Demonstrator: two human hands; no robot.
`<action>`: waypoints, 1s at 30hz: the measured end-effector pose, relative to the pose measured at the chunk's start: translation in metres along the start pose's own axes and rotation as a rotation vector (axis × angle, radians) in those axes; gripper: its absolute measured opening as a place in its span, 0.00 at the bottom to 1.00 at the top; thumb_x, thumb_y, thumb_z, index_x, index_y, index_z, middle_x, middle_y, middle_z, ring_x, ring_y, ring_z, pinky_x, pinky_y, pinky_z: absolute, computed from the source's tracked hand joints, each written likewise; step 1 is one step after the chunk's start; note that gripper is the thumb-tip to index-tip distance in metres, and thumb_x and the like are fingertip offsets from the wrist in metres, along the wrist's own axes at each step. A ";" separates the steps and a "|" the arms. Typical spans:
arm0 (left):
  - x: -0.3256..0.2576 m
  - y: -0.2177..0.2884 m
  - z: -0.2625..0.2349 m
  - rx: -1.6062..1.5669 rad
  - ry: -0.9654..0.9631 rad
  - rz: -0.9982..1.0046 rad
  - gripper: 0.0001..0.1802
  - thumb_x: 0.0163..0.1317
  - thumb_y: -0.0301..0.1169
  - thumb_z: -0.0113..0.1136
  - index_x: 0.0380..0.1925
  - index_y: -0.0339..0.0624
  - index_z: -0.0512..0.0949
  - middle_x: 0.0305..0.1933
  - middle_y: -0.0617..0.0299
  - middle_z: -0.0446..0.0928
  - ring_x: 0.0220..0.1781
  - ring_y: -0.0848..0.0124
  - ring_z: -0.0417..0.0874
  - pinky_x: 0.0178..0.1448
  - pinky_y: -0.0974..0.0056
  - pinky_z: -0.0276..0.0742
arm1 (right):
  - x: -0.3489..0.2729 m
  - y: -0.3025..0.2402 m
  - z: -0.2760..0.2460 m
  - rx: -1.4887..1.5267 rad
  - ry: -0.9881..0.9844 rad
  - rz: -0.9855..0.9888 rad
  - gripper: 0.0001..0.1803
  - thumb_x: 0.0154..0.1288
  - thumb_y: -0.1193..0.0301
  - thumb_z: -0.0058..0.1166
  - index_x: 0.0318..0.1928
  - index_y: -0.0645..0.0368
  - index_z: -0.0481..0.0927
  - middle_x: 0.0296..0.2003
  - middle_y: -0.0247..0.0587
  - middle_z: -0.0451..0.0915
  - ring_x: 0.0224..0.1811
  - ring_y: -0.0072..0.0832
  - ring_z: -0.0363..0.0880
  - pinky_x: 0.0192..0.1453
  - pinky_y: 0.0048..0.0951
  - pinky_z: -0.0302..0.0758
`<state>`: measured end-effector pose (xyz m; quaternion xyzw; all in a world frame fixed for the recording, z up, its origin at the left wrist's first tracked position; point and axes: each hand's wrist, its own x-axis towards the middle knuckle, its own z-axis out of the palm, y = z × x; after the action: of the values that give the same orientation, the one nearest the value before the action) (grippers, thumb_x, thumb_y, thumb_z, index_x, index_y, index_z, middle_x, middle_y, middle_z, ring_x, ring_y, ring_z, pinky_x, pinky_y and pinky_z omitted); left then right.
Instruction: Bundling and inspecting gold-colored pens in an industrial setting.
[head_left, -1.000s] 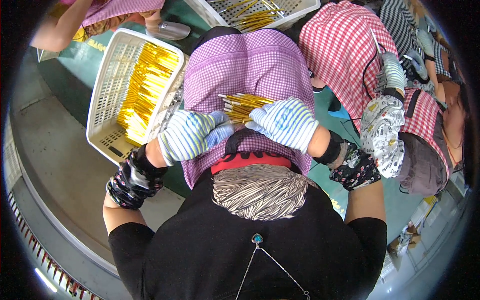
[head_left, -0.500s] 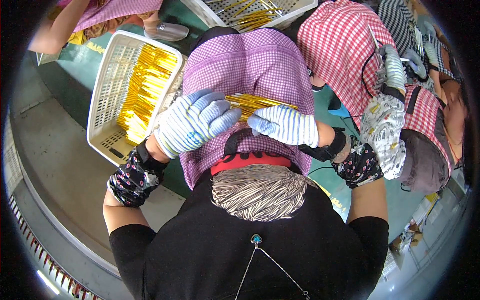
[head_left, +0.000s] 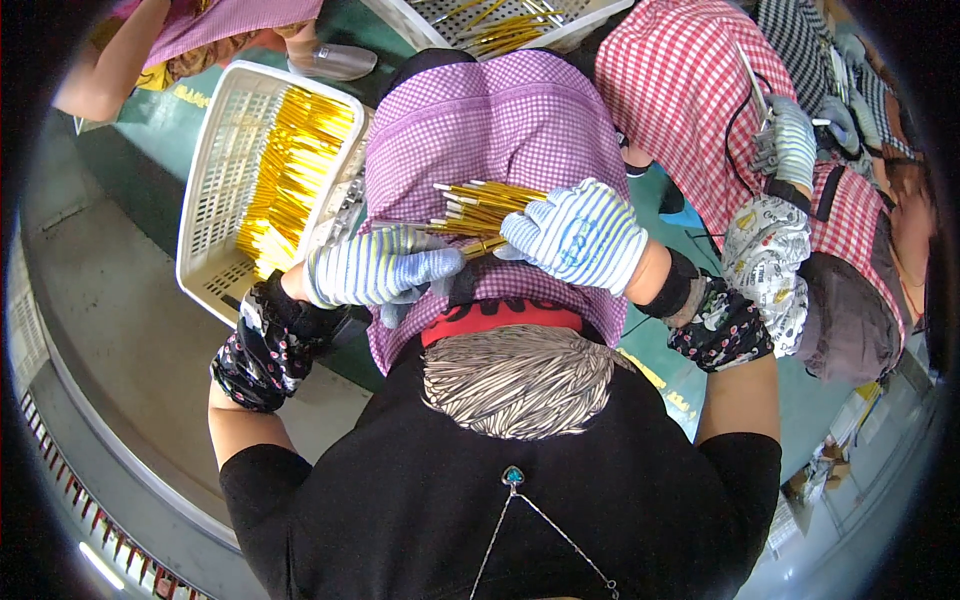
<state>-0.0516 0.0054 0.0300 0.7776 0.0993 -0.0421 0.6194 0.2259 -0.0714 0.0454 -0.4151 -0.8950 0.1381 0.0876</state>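
Observation:
A bundle of thin gold rods with white tips (head_left: 478, 205) lies across my lap in my right hand (head_left: 575, 240), which wears a striped glove and is closed around the bundle's right end. The white tips fan out to the left. My left hand (head_left: 385, 265), in a matching glove, has its fingers curled in beside the bundle. One lower gold rod (head_left: 484, 247) runs from the right hand to the left fingertips, which appear to pinch its end. The left palm is hidden. Under both hands is a purple checked apron (head_left: 500, 130).
To my left stands a white slatted basket (head_left: 213, 160) holding many gold rods (head_left: 295, 170). Another white basket (head_left: 590, 22) with loose rods stands ahead. A co-worker in a red checked apron (head_left: 690, 100) sits close on my right, gloved hand (head_left: 790, 140) raised. Another person sits ahead left.
My left hand has lowered and drawn a little left, off the bundle's tips. The right hand has turned over and risen slightly around the rods, and the white tips now spread in view.

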 end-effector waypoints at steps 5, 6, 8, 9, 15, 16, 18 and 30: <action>0.033 0.041 0.001 0.393 0.308 -0.205 0.18 0.61 0.41 0.59 0.48 0.45 0.75 0.31 0.59 0.77 0.26 0.65 0.81 0.29 0.63 0.76 | 0.004 -0.004 0.012 0.271 -0.176 0.199 0.19 0.70 0.55 0.44 0.37 0.57 0.79 0.23 0.50 0.80 0.22 0.44 0.80 0.25 0.44 0.76; 0.037 0.040 0.003 0.921 0.406 0.043 0.17 0.58 0.43 0.61 0.43 0.48 0.76 0.28 0.62 0.76 0.23 0.66 0.80 0.26 0.61 0.74 | 0.002 -0.004 0.012 0.394 -0.144 0.256 0.20 0.70 0.54 0.44 0.39 0.57 0.80 0.25 0.51 0.81 0.23 0.46 0.80 0.27 0.44 0.77; 0.039 0.038 0.002 1.122 0.283 0.040 0.16 0.58 0.44 0.61 0.43 0.50 0.76 0.25 0.63 0.76 0.20 0.66 0.78 0.24 0.61 0.71 | -0.002 0.000 0.014 0.462 -0.173 0.283 0.20 0.70 0.54 0.44 0.42 0.57 0.80 0.28 0.51 0.82 0.25 0.48 0.80 0.30 0.45 0.78; 0.037 0.037 0.000 1.103 0.284 0.041 0.15 0.61 0.42 0.58 0.42 0.48 0.75 0.22 0.63 0.72 0.19 0.65 0.76 0.22 0.60 0.70 | -0.002 0.000 0.011 0.478 -0.140 0.281 0.20 0.70 0.53 0.44 0.42 0.57 0.80 0.28 0.51 0.81 0.25 0.48 0.80 0.30 0.45 0.78; 0.030 0.051 -0.004 0.668 0.156 -0.257 0.11 0.68 0.38 0.52 0.37 0.43 0.77 0.32 0.61 0.80 0.22 0.65 0.80 0.22 0.62 0.72 | -0.001 0.005 -0.001 0.041 -0.117 0.068 0.14 0.69 0.60 0.45 0.34 0.55 0.78 0.21 0.44 0.79 0.21 0.37 0.80 0.22 0.39 0.74; 0.028 0.049 -0.005 0.668 0.155 -0.258 0.11 0.68 0.38 0.52 0.37 0.43 0.77 0.32 0.61 0.80 0.22 0.65 0.80 0.22 0.62 0.72 | -0.003 0.004 -0.002 0.042 -0.116 0.067 0.14 0.69 0.60 0.45 0.34 0.55 0.78 0.21 0.44 0.79 0.21 0.37 0.80 0.22 0.39 0.74; 0.021 0.035 -0.010 -0.416 -0.029 -0.464 0.12 0.70 0.36 0.49 0.43 0.41 0.77 0.34 0.62 0.80 0.26 0.70 0.80 0.26 0.65 0.75 | -0.003 0.003 -0.008 -0.058 0.088 -0.081 0.12 0.66 0.61 0.46 0.36 0.54 0.78 0.22 0.40 0.78 0.22 0.33 0.80 0.21 0.37 0.73; 0.038 0.036 0.001 0.989 0.340 -0.023 0.16 0.64 0.47 0.55 0.38 0.47 0.76 0.20 0.59 0.74 0.18 0.62 0.78 0.21 0.60 0.70 | 0.003 0.001 -0.002 0.288 -0.185 0.279 0.22 0.71 0.52 0.42 0.34 0.57 0.80 0.23 0.47 0.81 0.23 0.42 0.81 0.25 0.41 0.76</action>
<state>-0.0067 0.0006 0.0573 0.9720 0.1752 0.0359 0.1526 0.2253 -0.0682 0.0471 -0.5035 -0.8042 0.3129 0.0437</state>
